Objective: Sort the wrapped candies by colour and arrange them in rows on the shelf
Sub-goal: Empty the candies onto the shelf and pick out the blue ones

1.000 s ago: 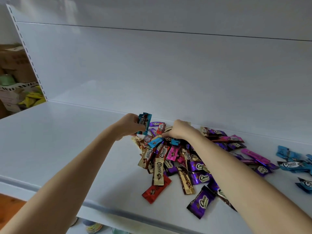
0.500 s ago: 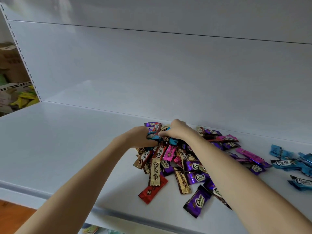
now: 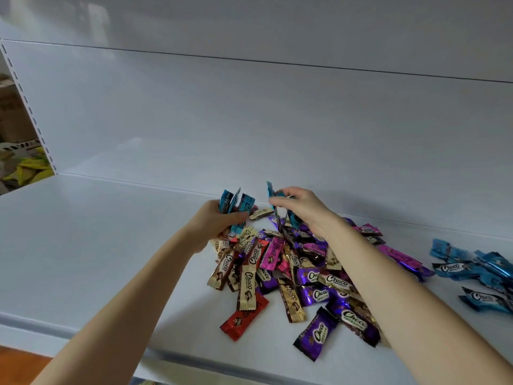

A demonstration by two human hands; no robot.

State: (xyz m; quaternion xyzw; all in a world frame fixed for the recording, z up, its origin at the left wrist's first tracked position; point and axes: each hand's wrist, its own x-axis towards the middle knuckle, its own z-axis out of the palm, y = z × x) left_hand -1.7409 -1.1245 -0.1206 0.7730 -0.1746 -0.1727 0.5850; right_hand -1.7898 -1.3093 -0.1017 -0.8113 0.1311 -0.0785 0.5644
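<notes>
Lifted and drawn apart since half a second ago, the left hand and the right hand are no longer pressed together into the far edge of the mixed pile. A fan of blue candies is gripped upright in the left hand, just left of frame centre, with the fingers curled round the wrappers' lower ends. A further blue wrapper is pinched by the right hand near centre. More seem to be tucked beneath its palm, though their number cannot be told. Below and between the forearms, gold, red, pink and purple candies are spread on the white shelf, largely as they lay before. A sorted blue group is seen at the right edge of the frame, well apart from the pile. Blue is judged to be the colour being picked out. Both handfuls are presumably bound for that group, and no neat row has yet been laid.
</notes>
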